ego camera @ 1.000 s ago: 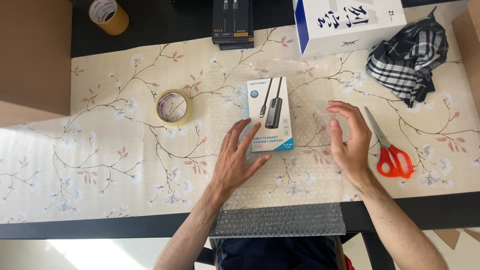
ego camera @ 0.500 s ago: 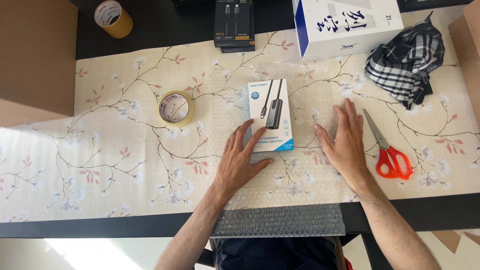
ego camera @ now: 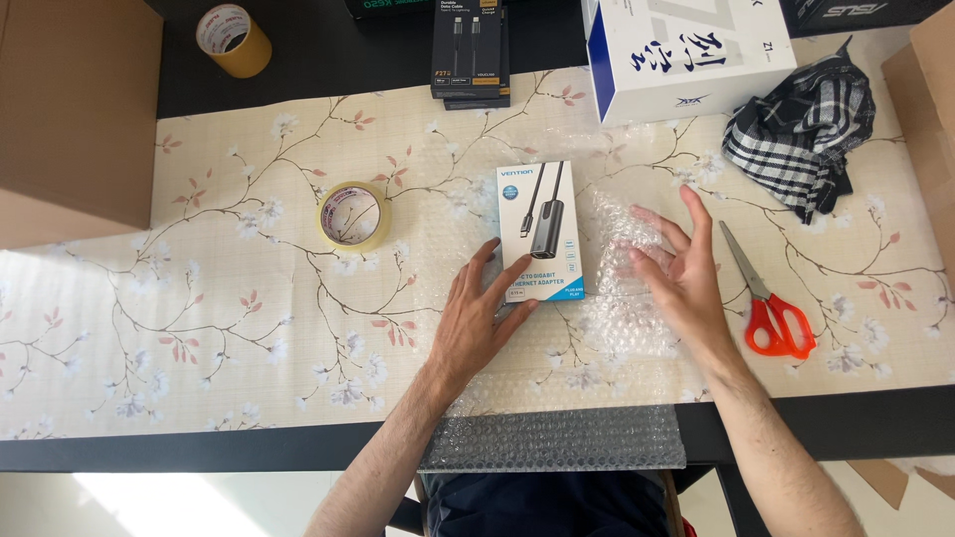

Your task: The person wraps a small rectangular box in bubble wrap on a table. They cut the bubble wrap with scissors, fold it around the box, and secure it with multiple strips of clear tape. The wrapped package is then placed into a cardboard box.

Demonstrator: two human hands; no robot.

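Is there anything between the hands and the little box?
No. The left hand already rests its fingers on the small box. The right hand lies just beside it on the bubble wrap, with only bare wrap between them.

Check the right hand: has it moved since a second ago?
Yes. The right hand has dropped flat onto the bubble wrap, left of the scissors.

I see clear bubble wrap (ego camera: 557, 398), knobbly and shiny, under a smooth printed cardboard box (ego camera: 541, 231). The floral cover (ego camera: 179, 318) looks matt and finely woven, the checked cloth (ego camera: 801, 139) soft, the scissors (ego camera: 766, 298) steel-bladed with glossy orange plastic handles.
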